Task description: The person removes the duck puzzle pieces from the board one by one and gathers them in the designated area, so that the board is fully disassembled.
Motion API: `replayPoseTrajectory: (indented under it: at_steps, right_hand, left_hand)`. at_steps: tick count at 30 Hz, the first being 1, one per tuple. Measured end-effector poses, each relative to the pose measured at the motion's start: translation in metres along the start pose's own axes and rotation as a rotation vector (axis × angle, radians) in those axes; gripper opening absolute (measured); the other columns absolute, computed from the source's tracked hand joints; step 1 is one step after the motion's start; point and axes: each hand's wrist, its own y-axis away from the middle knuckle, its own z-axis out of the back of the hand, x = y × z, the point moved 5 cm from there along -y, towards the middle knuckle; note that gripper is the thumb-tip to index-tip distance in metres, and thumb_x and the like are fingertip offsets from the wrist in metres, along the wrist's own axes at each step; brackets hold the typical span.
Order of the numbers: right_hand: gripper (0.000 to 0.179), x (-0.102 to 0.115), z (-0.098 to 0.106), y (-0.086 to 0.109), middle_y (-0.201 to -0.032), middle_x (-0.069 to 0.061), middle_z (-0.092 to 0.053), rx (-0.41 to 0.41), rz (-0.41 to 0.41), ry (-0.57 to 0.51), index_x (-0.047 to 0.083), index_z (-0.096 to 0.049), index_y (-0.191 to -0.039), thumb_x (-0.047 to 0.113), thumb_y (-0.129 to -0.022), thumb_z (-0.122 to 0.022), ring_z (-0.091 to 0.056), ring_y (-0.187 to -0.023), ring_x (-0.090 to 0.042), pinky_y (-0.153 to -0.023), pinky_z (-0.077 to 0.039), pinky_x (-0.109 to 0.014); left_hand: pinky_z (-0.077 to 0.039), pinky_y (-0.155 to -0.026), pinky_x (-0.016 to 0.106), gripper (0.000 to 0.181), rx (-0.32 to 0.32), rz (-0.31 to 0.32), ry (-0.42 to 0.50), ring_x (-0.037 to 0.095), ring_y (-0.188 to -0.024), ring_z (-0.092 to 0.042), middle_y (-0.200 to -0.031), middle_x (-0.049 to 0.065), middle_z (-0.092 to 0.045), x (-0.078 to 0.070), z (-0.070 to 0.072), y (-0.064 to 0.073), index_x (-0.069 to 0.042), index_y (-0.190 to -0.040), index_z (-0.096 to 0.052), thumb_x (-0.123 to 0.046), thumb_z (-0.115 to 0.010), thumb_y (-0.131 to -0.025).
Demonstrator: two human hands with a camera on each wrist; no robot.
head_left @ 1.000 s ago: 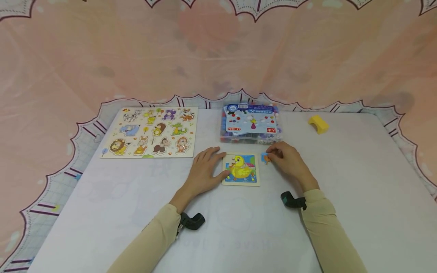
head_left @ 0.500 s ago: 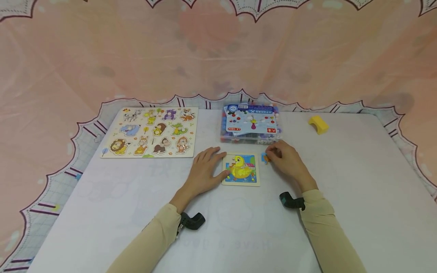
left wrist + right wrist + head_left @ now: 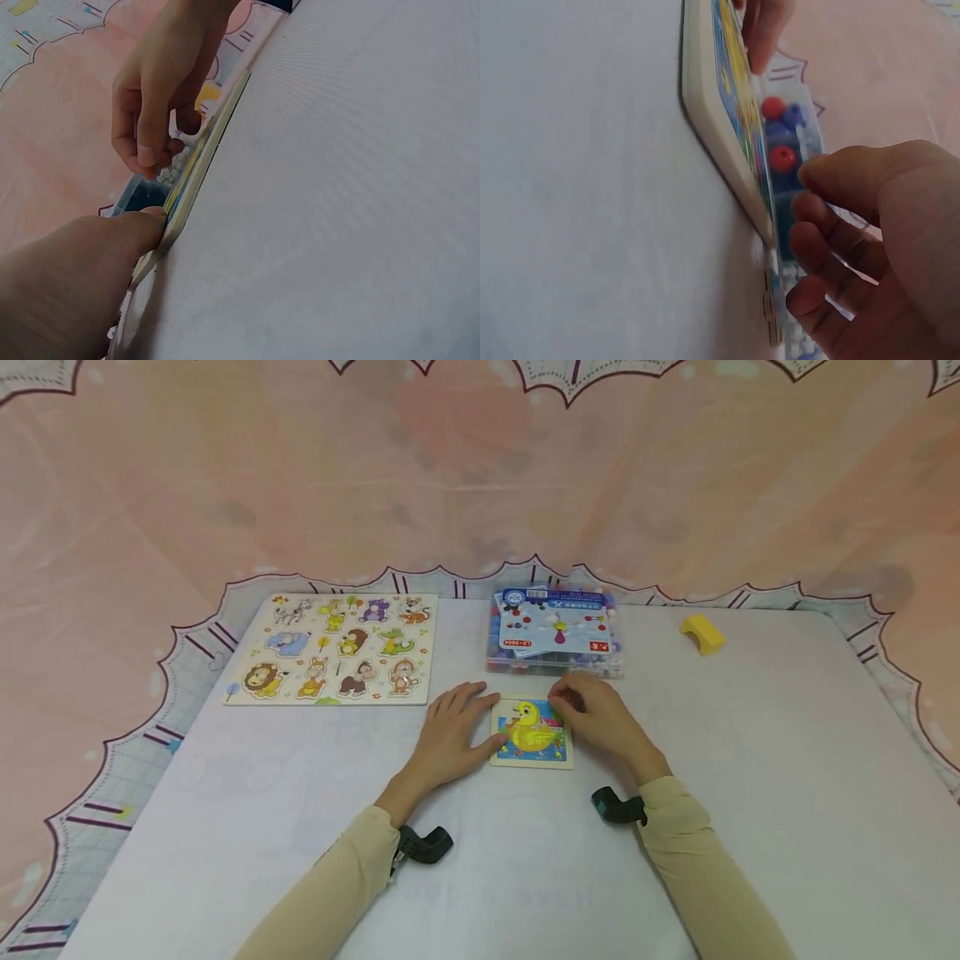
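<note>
A small wooden puzzle board (image 3: 562, 762) with a yellow duck picture lies flat between the hands. My left hand (image 3: 448, 735) rests at its left side, fingers spread and the thumb pressing on the picture's edge. My right hand (image 3: 600, 714) is over the board's upper right corner and hides part of it. In the right wrist view its fingers (image 3: 829, 259) are loosely bent, with nothing visible between thumb and fingertips. Small loose puzzle pieces (image 3: 771, 307) lie on the table just beyond the board's corner.
A larger animal puzzle board (image 3: 337, 652) lies at the back left. Behind the duck puzzle is a clear plastic box (image 3: 555, 631) of colored beads with a printed card. A yellow arched block (image 3: 702, 634) sits at the back right of the white table (image 3: 487, 860).
My right hand has moved left from the loose blue-and-orange pieces beside the board to over the board's upper right corner. The left hand has stayed in place.
</note>
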Motion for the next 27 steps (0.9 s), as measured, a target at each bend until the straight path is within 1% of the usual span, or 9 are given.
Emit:
replayPoseTrajectory:
  at_steps: [4, 6, 9, 11, 13, 16, 19, 24, 27]
  right_hand:
    - [0.015, 0.01, -0.008, -0.003, -0.1, -0.002, -0.061, 0.037, 0.038, -0.021, 0.012, -0.063, -0.107, 0.019, -0.094, -0.058, -0.052, -0.087, -0.018, -0.08, -0.049, -0.032]
    - [0.017, 0.015, -0.012, -0.004, -0.103, -0.003, -0.06, 0.052, 0.067, -0.015, 0.011, -0.063, -0.109, 0.017, -0.094, -0.058, -0.052, -0.089, -0.018, -0.083, -0.049, -0.034]
    - [0.021, 0.02, -0.018, -0.005, -0.103, -0.005, -0.057, 0.055, 0.12, 0.022, 0.009, -0.064, -0.112, 0.013, -0.092, -0.058, -0.051, -0.088, -0.018, -0.081, -0.049, -0.033]
    - [0.023, 0.022, -0.021, -0.005, -0.1, -0.006, -0.054, 0.061, 0.137, 0.041, 0.01, -0.065, -0.114, 0.012, -0.091, -0.058, -0.048, -0.085, -0.018, -0.076, -0.046, -0.031]
    - [0.026, 0.024, -0.023, -0.005, -0.098, -0.006, -0.05, 0.072, 0.136, 0.066, 0.013, -0.066, -0.116, 0.013, -0.091, -0.057, -0.046, -0.082, -0.017, -0.07, -0.042, -0.028]
    - [0.029, 0.025, -0.026, -0.004, -0.097, -0.007, -0.047, 0.095, 0.115, 0.083, 0.016, -0.065, -0.12, 0.014, -0.092, -0.056, -0.044, -0.079, -0.017, -0.064, -0.038, -0.026]
    - [0.03, 0.024, -0.027, -0.004, -0.097, -0.007, -0.045, 0.097, 0.098, 0.1, 0.019, -0.064, -0.121, 0.014, -0.093, -0.056, -0.043, -0.078, -0.016, -0.061, -0.035, -0.025]
    - [0.028, 0.025, -0.027, -0.004, -0.101, -0.008, -0.045, 0.08, 0.094, 0.102, 0.02, -0.065, -0.118, 0.014, -0.092, -0.056, -0.044, -0.084, -0.019, -0.065, -0.037, -0.026]
    - [0.028, 0.025, -0.027, -0.003, -0.109, -0.009, -0.045, 0.071, 0.091, 0.1, 0.021, -0.065, -0.118, 0.013, -0.092, -0.056, -0.044, -0.094, -0.022, -0.073, -0.043, -0.031]
  left_hand:
    - [-0.024, -0.113, 0.05, 0.059, -0.001, -0.003, -0.002, 0.026, -0.138, -0.032, -0.146, 0.008, -0.042, 0.0, 0.0, 0.0, -0.016, -0.136, -0.051, -0.047, -0.061, -0.087]
    - [-0.024, -0.113, 0.05, 0.059, 0.003, -0.001, 0.0, 0.026, -0.138, -0.032, -0.146, 0.008, -0.042, -0.001, 0.0, 0.0, -0.016, -0.136, -0.051, -0.047, -0.061, -0.087]
    - [-0.023, -0.113, 0.05, 0.058, 0.004, 0.002, -0.002, 0.026, -0.138, -0.032, -0.146, 0.008, -0.041, 0.0, 0.0, 0.0, -0.016, -0.136, -0.051, -0.047, -0.06, -0.087]
    - [-0.024, -0.113, 0.05, 0.058, 0.003, 0.003, -0.006, 0.026, -0.138, -0.032, -0.146, 0.008, -0.042, 0.0, 0.0, 0.0, -0.016, -0.136, -0.051, -0.047, -0.06, -0.087]
    - [-0.024, -0.113, 0.05, 0.058, 0.0, 0.001, -0.01, 0.026, -0.138, -0.032, -0.146, 0.008, -0.042, 0.0, 0.0, 0.0, -0.017, -0.136, -0.051, -0.048, -0.06, -0.087]
    - [-0.024, -0.112, 0.051, 0.058, 0.002, -0.002, -0.009, 0.026, -0.138, -0.032, -0.146, 0.008, -0.042, 0.0, 0.0, -0.001, -0.017, -0.136, -0.051, -0.048, -0.06, -0.087]
    - [-0.024, -0.112, 0.051, 0.058, 0.006, 0.0, -0.005, 0.026, -0.138, -0.032, -0.146, 0.008, -0.042, 0.0, -0.001, 0.0, -0.017, -0.136, -0.051, -0.048, -0.06, -0.087]
    - [-0.024, -0.113, 0.05, 0.058, 0.004, 0.004, -0.007, 0.026, -0.139, -0.031, -0.147, 0.008, -0.041, 0.0, -0.001, 0.0, -0.017, -0.136, -0.051, -0.048, -0.06, -0.087]
    - [-0.024, -0.113, 0.051, 0.058, 0.001, 0.002, -0.008, 0.026, -0.138, -0.032, -0.146, 0.008, -0.042, 0.0, -0.001, 0.0, -0.017, -0.136, -0.051, -0.048, -0.06, -0.087]
